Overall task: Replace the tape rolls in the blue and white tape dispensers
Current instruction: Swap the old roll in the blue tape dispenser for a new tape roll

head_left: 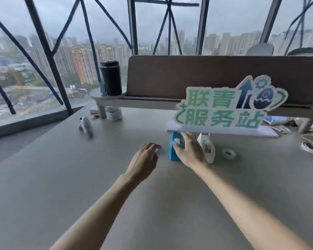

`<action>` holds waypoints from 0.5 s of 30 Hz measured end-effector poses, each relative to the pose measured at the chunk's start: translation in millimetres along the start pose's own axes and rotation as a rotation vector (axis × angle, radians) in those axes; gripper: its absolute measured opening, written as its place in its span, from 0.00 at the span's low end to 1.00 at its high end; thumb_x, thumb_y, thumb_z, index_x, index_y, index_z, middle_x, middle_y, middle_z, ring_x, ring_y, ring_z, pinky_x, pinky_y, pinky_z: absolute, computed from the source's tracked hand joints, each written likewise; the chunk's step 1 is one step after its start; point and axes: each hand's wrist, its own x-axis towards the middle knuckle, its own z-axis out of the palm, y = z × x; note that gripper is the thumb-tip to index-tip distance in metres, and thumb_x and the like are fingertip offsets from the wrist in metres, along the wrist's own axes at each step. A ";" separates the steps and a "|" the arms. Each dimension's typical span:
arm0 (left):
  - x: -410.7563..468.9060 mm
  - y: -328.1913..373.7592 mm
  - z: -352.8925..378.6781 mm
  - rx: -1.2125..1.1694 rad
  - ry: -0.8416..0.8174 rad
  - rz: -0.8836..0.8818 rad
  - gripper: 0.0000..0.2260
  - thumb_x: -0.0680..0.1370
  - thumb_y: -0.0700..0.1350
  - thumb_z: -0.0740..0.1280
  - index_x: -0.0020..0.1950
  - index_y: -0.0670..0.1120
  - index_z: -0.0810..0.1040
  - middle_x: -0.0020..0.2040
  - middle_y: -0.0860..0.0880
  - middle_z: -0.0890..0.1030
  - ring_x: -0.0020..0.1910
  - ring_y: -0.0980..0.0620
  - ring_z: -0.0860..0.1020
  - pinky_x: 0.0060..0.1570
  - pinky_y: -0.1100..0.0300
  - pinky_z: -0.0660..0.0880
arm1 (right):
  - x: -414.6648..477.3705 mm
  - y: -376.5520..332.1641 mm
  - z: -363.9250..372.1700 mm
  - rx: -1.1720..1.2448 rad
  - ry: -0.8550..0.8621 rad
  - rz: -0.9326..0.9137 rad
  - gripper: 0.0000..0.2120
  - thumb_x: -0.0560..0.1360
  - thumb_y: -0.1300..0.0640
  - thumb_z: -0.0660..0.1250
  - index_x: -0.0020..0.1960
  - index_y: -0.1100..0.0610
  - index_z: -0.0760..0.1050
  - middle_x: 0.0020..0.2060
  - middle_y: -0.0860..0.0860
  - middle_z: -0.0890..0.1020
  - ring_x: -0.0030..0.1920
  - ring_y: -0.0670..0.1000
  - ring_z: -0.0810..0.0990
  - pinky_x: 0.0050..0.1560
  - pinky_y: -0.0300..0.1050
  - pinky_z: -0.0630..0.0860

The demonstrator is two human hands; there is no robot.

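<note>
A blue tape dispenser (173,150) stands upright on the grey table (79,177), just in front of a green-lettered sign. My right hand (189,150) wraps around its right side, thumb on its front face. A white tape dispenser (209,148) stands directly to the right of the blue one, partly hidden by my right hand. A loose clear tape roll (228,153) lies flat on the table right of the white dispenser. My left hand (145,157) hovers left of the blue dispenser with fingers spread; something small and pale shows at its fingertips, too blurred to identify.
A standing sign (222,109) with green characters rises behind the dispensers. A black tumbler (111,78) stands on a raised shelf (105,95) with a brown board behind. A small grey toy (86,125) and a white cup (113,113) sit at the far left. Clutter lies at the right edge.
</note>
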 end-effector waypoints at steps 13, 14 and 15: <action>-21.8 -7.2 12.9 0.024 -0.157 -0.156 0.16 0.77 0.39 0.59 0.64 0.47 0.74 0.62 0.44 0.77 0.61 0.43 0.74 0.58 0.55 0.70 | -10.9 -7.3 19.4 -0.129 -0.001 0.196 0.16 0.71 0.47 0.66 0.48 0.59 0.71 0.48 0.58 0.82 0.47 0.61 0.80 0.39 0.45 0.67; -23.4 -8.1 13.2 0.020 -0.167 -0.149 0.16 0.77 0.40 0.58 0.62 0.47 0.75 0.61 0.43 0.78 0.61 0.42 0.74 0.57 0.55 0.70 | -14.7 -5.1 16.3 -0.114 -0.021 0.178 0.16 0.70 0.47 0.66 0.47 0.59 0.70 0.48 0.58 0.82 0.47 0.60 0.80 0.39 0.45 0.67; -25.7 -8.2 13.0 0.015 -0.181 -0.139 0.15 0.76 0.40 0.58 0.62 0.47 0.75 0.61 0.43 0.78 0.60 0.42 0.74 0.57 0.55 0.70 | -19.3 -1.5 12.4 -0.100 -0.035 0.164 0.15 0.70 0.47 0.66 0.47 0.58 0.70 0.47 0.57 0.82 0.46 0.60 0.79 0.39 0.45 0.68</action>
